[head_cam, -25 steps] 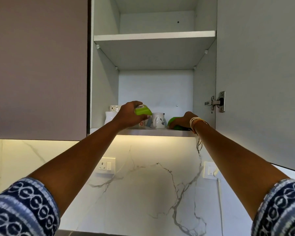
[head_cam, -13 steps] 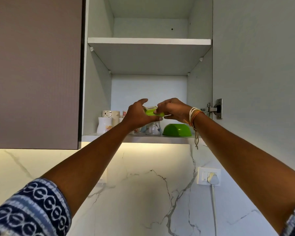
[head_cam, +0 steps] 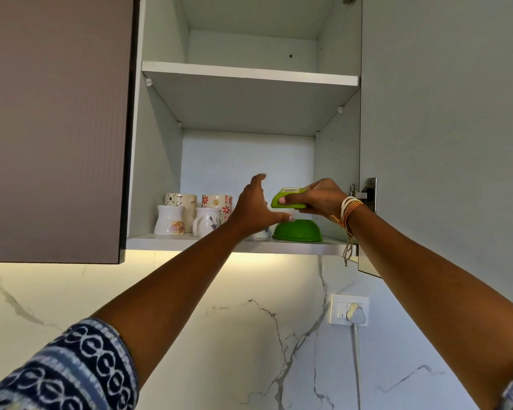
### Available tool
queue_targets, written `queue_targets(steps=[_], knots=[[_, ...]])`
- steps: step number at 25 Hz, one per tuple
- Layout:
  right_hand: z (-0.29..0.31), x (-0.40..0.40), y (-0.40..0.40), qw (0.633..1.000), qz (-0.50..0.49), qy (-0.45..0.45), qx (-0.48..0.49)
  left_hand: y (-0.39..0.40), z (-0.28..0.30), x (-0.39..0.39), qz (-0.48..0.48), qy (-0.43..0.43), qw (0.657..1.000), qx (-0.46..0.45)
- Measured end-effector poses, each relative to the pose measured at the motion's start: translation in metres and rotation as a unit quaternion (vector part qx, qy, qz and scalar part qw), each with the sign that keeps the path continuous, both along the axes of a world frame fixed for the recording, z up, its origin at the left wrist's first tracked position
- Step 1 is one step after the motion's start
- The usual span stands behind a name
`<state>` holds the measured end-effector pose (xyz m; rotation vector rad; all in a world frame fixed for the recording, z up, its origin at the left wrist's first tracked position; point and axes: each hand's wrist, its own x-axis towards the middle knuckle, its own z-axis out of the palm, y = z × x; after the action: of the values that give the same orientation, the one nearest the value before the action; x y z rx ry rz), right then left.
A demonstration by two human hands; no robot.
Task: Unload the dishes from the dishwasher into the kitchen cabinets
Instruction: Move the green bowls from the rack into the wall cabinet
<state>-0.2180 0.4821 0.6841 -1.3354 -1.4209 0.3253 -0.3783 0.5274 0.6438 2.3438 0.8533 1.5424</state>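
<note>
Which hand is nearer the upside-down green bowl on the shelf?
Left. The left hand is open, its thumb at the upside-down green bowl's top. The right hand is above it, holding a second green bowl.

A single head-worn wide-angle view looks steeply upward from below an open wall cabinet (head_cam: 249,81), both forearms reaching away from the lens. The right hand (head_cam: 317,198), gripping a green dish (head_cam: 288,199), sits near frame centre; the lower shelf (head_cam: 190,244) runs just beneath that grip, the marble backsplash (head_cam: 219,335) well below it, and patterned sleeves (head_cam: 71,371) lie closest to the camera.
</note>
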Motion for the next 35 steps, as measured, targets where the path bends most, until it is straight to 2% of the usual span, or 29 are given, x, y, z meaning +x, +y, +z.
queue_targets(steps=[4,7,11,16,20,24,27,31,34,35], knots=[[-0.007,0.018,-0.003,0.993,-0.044,0.02,-0.105,0.011,-0.029,0.004,0.013,0.051,0.996,0.068],[-0.007,0.026,-0.005,0.99,-0.054,0.043,-0.126,0.014,-0.03,0.007,-0.004,0.082,0.993,0.087],[-0.008,0.016,0.0,0.988,-0.041,0.025,-0.144,0.012,-0.029,0.013,-0.017,0.114,0.991,0.066],[-0.004,0.014,-0.005,0.96,-0.002,0.146,-0.238,0.014,-0.028,0.009,-0.031,0.094,0.994,0.035],[0.0,0.015,-0.014,0.946,-0.004,0.15,-0.288,0.012,-0.028,0.009,-0.038,0.083,0.996,0.025],[-0.012,0.017,-0.001,0.943,0.006,0.166,-0.29,0.016,-0.026,0.006,-0.04,0.096,0.995,0.011],[-0.016,0.013,0.013,0.959,-0.023,0.117,-0.259,0.019,-0.026,0.008,-0.032,0.109,0.993,0.015],[-0.023,-0.005,0.021,0.982,-0.103,0.04,-0.152,0.024,-0.03,0.015,-0.009,0.136,0.99,0.036],[-0.029,-0.005,0.033,0.981,-0.108,0.035,-0.156,0.03,-0.031,0.017,-0.005,0.14,0.99,0.027],[-0.03,-0.006,0.034,0.981,-0.119,-0.013,-0.155,0.031,-0.03,0.018,-0.004,0.143,0.989,0.022]])
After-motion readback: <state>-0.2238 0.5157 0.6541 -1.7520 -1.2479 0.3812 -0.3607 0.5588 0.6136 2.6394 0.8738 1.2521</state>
